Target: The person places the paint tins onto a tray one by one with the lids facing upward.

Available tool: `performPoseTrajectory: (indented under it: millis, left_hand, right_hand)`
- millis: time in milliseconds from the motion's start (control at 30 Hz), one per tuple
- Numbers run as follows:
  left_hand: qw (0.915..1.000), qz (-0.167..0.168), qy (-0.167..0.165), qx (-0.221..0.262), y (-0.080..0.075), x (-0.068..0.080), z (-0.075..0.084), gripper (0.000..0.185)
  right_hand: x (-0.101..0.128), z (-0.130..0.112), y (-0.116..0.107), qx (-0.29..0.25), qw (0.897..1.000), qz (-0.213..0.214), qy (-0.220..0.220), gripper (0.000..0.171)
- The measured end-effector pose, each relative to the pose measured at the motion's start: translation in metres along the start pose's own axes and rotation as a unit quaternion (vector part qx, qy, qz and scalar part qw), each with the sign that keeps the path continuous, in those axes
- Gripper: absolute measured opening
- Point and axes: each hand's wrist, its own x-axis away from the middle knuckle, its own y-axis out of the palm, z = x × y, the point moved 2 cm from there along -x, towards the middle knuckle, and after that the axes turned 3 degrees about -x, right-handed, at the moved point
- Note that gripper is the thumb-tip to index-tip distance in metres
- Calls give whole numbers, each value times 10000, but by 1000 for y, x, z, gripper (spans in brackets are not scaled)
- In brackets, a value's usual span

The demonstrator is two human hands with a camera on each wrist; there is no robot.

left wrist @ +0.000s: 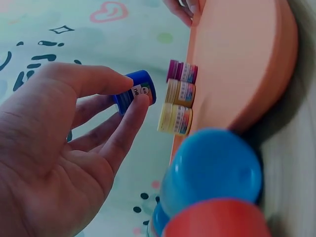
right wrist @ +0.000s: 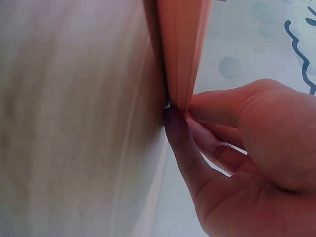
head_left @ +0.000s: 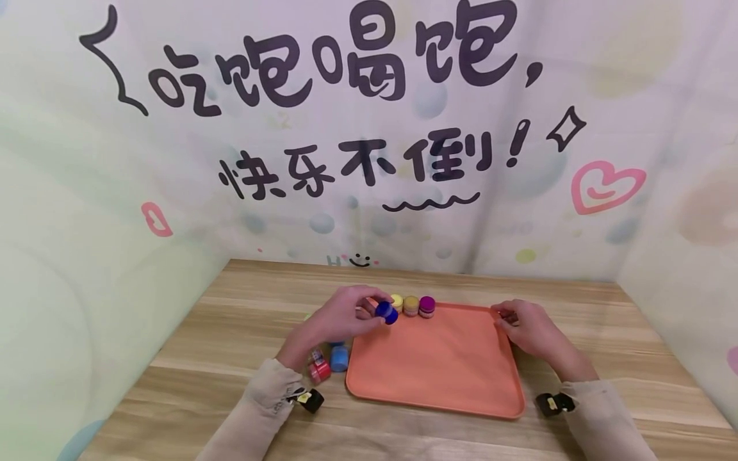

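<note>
Between thumb and fingers, my left hand (head_left: 346, 315) pinches a small dark blue paint jar (left wrist: 136, 91), held tilted above the far left part of an orange tray (head_left: 438, 368). Beside it, a pale yellow jar (head_left: 396, 301), an ochre jar (head_left: 411, 306) and a purple jar (head_left: 426, 307) stand in a row along the tray's far edge. My right hand (head_left: 532, 330) pinches the tray's rim at its far right corner. The right wrist view shows the fingertips (right wrist: 177, 116) on both sides of that rim.
Left of the tray, a light blue jar (head_left: 339, 359) and a red jar (head_left: 319, 371) sit on the wooden table (head_left: 202, 358), with more small jars partly hidden behind the left forearm. A printed cloth wall (head_left: 357, 230) rises behind the table's far edge.
</note>
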Motion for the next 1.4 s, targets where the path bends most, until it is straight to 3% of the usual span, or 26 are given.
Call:
performPoseTrajectory:
  millis: [300,533,1100,1400]
  left_hand:
    - [9989,-33,471,-49,12,-14,11,41]
    - [9979,91,587,-249,20,-24,18,38]
    - [9983,447,366,-73,38,-48,36,31]
    - [9974,621,173,-335,43,-58,43,32]
  right_hand:
    - [-1,0,0,26,10000,-16,20,30]
    - [-3,1,0,39,10000,-17,51,31]
    - [-3,0,2,79,10000,4,54,31]
    - [-1,1,-1,91,9999,4,69,31]
